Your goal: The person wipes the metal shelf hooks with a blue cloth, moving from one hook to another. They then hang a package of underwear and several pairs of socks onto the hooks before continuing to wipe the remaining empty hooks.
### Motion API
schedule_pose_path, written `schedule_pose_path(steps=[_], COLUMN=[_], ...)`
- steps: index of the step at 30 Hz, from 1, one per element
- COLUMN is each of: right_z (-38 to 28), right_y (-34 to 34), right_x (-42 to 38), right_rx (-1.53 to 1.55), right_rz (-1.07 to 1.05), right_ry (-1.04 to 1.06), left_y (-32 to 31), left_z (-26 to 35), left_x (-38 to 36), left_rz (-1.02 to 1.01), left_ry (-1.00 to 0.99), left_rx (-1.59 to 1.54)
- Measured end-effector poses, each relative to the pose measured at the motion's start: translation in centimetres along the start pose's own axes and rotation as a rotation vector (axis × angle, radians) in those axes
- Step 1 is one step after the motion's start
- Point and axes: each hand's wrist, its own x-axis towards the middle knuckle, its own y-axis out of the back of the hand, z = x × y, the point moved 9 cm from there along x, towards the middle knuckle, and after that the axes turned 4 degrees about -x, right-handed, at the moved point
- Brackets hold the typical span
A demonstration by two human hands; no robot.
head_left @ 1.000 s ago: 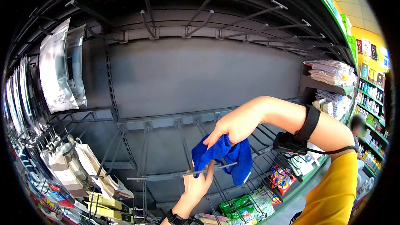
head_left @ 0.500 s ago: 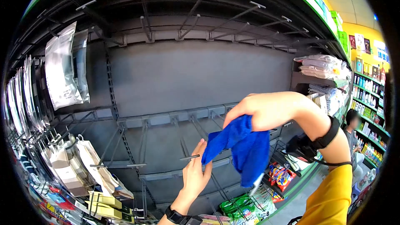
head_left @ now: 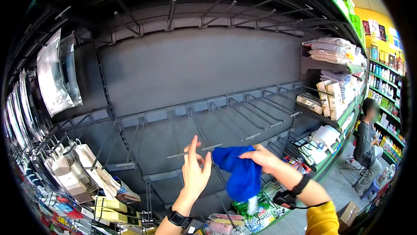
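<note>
A blue cloth [head_left: 244, 178] hangs bunched from my right hand [head_left: 266, 159], whose fingers pinch its upper edge. A small white tag shows at the cloth's lower end. My left hand [head_left: 196, 170] is raised just left of the cloth, fingers apart and holding nothing. Right at its fingers is the crossbar tip of a metal display hook [head_left: 184, 152]. Another hook tip [head_left: 213, 146] stands between my left fingers and the top of the cloth.
Rows of hooks jut from the dark back panel [head_left: 204, 70]. Silvery packages [head_left: 54, 78] and tagged goods [head_left: 97, 172] hang at left. Folded items [head_left: 332, 52] fill shelves at right. Beyond, a person [head_left: 368, 148] sits in the aisle near a cardboard box [head_left: 348, 215].
My right hand and the blue cloth have moved lower, away from the back panel. My left hand has come off the cloth's edge and spread its fingers. The view has shifted slightly.
</note>
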Motion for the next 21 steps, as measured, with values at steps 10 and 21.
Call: schedule_pose_path(steps=[10, 21], right_z=[-2.8, -10.7], right_y=[-9.8, -11.6], right_x=[6.8, 6.2], right_rx=[0.361, -0.735], right_rz=[0.017, 0.061], right_ry=[0.508, 1.051], left_y=[0.0, 0.3], left_z=[0.8, 0.8], left_x=[0.2, 0.1], left_rz=[-0.003, 0.085], left_ry=[-0.097, -0.083], left_rx=[0.084, 0.04])
